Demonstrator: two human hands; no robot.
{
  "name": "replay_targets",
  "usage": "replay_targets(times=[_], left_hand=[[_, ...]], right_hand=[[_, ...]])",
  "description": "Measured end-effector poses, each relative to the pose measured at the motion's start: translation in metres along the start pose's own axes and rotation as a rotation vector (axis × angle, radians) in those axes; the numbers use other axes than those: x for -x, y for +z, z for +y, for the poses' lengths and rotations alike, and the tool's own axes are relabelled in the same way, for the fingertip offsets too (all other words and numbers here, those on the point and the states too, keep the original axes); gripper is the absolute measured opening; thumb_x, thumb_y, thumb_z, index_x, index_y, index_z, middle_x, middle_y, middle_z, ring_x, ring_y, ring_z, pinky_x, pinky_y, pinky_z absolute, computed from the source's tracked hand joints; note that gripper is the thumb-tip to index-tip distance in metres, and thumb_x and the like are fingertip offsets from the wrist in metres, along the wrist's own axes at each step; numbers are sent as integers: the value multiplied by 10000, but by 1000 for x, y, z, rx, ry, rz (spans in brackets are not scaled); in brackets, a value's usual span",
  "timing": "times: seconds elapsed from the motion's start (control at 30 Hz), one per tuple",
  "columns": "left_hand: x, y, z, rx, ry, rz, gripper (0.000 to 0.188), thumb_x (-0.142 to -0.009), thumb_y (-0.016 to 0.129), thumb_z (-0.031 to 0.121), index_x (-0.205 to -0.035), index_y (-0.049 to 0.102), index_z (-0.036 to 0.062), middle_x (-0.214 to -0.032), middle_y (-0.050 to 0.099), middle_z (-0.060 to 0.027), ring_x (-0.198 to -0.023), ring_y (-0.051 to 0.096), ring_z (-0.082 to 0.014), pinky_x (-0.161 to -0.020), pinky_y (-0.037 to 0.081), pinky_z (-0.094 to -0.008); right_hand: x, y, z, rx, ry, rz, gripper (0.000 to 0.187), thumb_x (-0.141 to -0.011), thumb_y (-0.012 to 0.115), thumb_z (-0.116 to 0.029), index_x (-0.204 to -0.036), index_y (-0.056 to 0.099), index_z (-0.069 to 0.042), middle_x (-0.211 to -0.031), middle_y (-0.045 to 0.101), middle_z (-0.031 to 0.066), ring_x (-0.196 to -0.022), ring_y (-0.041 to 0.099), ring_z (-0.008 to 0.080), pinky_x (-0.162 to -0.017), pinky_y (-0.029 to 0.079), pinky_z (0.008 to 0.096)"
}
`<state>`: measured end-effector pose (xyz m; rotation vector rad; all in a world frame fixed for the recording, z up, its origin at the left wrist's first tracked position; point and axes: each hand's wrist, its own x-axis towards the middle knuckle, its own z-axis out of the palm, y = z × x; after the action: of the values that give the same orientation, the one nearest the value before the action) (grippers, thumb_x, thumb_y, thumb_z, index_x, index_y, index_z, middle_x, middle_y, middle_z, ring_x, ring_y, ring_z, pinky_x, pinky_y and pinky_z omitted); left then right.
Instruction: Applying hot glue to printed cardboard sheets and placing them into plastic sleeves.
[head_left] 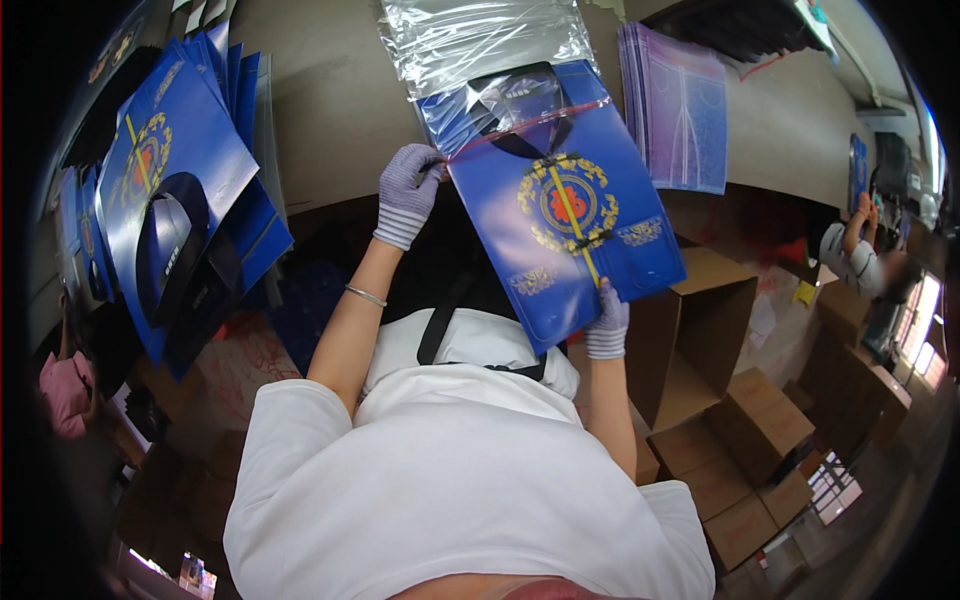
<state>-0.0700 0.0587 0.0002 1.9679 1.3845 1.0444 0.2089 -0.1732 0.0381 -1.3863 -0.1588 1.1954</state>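
Observation:
A flat blue gift bag (610, 225) with a gold and red round emblem and dark ribbon handles lies tilted in front of me. Its handle end is inside a clear plastic sleeve (520, 95), whose mouth has a red edge strip running across the bag. My left hand (408, 190), in a grey-striped knit glove, pinches the sleeve's mouth at the left corner beside the bag. My right hand (607, 325), gloved alike, grips the bag's lower edge, thumb on the printed face and the other fingers hidden beneath. More clear plastic sleeves (490, 35) lie stacked beyond.
At left stands a bundle of blue gift bags (185, 170). Purple-blue printed sheets (680, 110) lie on the grey table (330, 110) to the right. Open cardboard boxes (690, 335) sit below at right. Another person (855, 255) is at far right, and a pink sleeve (66, 395) shows at left.

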Motion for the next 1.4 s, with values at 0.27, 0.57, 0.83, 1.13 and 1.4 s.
replay_targets(times=[0.27, 0.57, 0.83, 1.13, 1.4], left_hand=[[-57, 25, -33, 873, -1098, -18, 275, -819, 652, 156, -1013, 594, -30, -856, 632, -87, -715, 619, -167, -590, 522, -279], [-93, 43, -103, 593, -954, -172, 348, -703, 760, 181, -947, 643, -39, -787, 650, -76, -685, 590, -129, -656, 489, -246], [-98, 24, -67, 741, -927, 52, 341, -743, 738, 165, -987, 630, -46, -783, 641, -71, -749, 583, -129, -670, 488, -239], [-7, 30, -33, 315, -832, 42, 224, -763, 706, 162, -902, 676, -12, -798, 675, -73, -722, 594, -104, -687, 472, -233], [99, 25, -6, 164, -762, -562, 155, -776, 648, 135, -807, 635, -17, -679, 619, -122, -611, 571, -186, -604, 463, -296]], right_hand=[[-32, -7, 2, 274, 693, -219, 238, -847, 618, -247, -864, 593, -11, -819, 635, 113, -658, 635, 204, -559, 530, 326], [-208, 76, -88, 1220, -677, -90, 219, -830, 590, -194, -973, 622, -31, -883, 658, 138, -766, 641, 238, -681, 490, 304], [-319, 161, -88, 1054, -516, -82, 211, -795, 630, -131, -946, 635, 15, -836, 661, 132, -745, 623, 192, -707, 471, 273], [-251, 94, -56, 811, -376, -30, 199, -821, 621, -41, -994, 616, 56, -903, 646, 88, -825, 579, 125, -784, 452, 228], [-176, -31, 8, 900, -19, -44, 200, -822, 637, -79, -983, 623, 40, -872, 624, 28, -739, 554, 94, -674, 464, 227]])
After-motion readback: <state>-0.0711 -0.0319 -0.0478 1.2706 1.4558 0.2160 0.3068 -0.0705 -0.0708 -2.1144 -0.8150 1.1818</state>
